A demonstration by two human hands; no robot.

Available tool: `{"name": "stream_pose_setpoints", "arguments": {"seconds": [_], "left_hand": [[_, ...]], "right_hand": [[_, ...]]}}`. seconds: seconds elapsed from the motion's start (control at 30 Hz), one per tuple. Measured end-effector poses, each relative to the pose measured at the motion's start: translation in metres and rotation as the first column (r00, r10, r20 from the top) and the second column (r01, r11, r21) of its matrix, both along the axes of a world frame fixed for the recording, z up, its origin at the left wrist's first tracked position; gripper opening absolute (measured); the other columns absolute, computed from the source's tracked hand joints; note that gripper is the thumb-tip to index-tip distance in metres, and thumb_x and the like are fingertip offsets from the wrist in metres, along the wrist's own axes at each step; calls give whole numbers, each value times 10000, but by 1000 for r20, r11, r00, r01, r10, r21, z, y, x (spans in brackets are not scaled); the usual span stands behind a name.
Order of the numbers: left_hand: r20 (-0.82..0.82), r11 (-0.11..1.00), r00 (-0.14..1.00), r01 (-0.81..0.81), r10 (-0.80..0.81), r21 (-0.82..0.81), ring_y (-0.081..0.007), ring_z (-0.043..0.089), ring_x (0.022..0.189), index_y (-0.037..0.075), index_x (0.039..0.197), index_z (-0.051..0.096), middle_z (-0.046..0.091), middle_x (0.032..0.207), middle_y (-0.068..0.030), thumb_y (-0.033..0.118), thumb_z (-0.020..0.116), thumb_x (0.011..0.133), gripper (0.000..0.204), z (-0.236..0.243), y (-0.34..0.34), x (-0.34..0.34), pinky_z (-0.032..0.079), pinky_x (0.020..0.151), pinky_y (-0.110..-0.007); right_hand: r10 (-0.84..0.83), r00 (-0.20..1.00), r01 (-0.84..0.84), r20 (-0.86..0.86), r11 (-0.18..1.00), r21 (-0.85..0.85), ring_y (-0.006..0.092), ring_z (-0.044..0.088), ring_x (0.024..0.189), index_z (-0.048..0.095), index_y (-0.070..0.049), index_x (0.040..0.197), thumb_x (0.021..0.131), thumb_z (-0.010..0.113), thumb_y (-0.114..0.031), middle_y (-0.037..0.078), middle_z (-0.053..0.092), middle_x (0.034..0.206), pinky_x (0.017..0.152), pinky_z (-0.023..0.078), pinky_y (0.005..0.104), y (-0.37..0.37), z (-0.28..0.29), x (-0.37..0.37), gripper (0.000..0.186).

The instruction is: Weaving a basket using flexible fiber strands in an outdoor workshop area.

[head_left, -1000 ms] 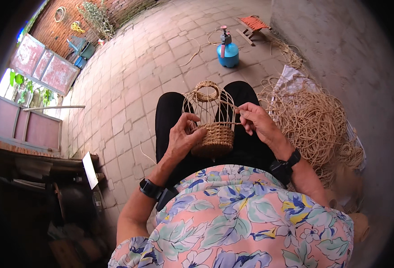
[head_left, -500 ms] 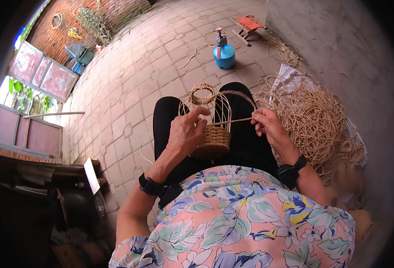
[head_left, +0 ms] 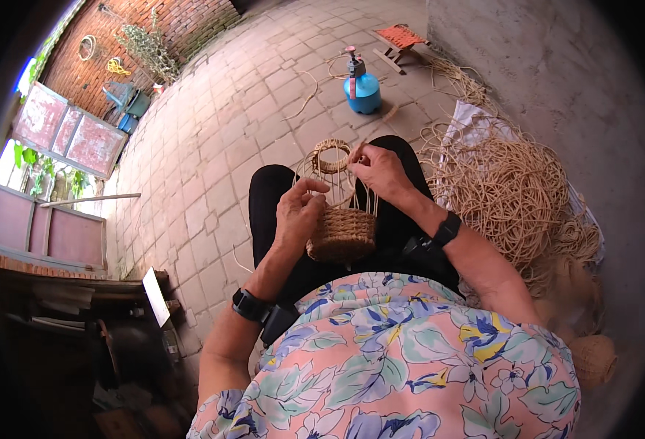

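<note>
A small woven basket (head_left: 343, 235) sits between my knees, its lower part a tight tan weave. Bare upright ribs rise from the weave to a wrapped ring (head_left: 331, 155) at the far end. My left hand (head_left: 300, 212) grips the basket's left side, fingers curled at the ribs just above the weave. Over the ribs on the right, close to the ring, my right hand (head_left: 382, 172) is closed with its fingertips pinched on a twisted cord. Most of that cord is hidden by the hand and ribs.
To my right, a big tangled heap of tan cord (head_left: 509, 197) lies on a white sheet (head_left: 472, 117) beside the grey wall (head_left: 557, 80). Ahead stand a blue pump sprayer (head_left: 363, 95) and a low folding stool (head_left: 401, 35) with an orange seat. Dark clutter (head_left: 128, 351) lies at lower left.
My right hand has moved left and away from me, from beside the basket to over its ribs. The cord stretched between basket and hand no longer shows. My left hand keeps its hold.
</note>
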State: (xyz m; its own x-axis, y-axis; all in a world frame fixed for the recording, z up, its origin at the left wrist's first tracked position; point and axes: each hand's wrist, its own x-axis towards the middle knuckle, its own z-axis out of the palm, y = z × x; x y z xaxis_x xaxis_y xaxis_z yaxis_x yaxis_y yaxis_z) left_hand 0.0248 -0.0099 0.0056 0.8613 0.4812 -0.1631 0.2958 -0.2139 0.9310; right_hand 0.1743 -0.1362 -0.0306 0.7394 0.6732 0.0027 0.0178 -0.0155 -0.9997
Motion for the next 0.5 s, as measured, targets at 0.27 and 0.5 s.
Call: {"name": "stream_pose_setpoints", "arguments": {"seconds": [0.27, 0.5], "left_hand": [[100, 992, 992, -62, 72, -108, -53, 545, 649, 74, 953, 585, 606, 757, -1, 37, 581, 842, 117, -22, 11, -9, 424, 556, -203], [181, 907, 951, -164, 250, -388, 2, 418, 561, 116, 899, 576, 548, 702, 66, 47, 567, 874, 73, -42, 20, -31, 309, 479, -160]], "right_hand": [[-61, 961, 95, 270, 989, -114, 237, 654, 677, 577, -43, 951, 764, 608, -101, 105, 648, 732, 627, 506, 352, 13, -13, -12, 198], [64, 997, -60, 40, 995, -76, 90, 581, 595, 581, 24, 1017, 826, 600, -83, 22, 589, 700, 504, 459, 246, -37, 7, -25, 219]]}}
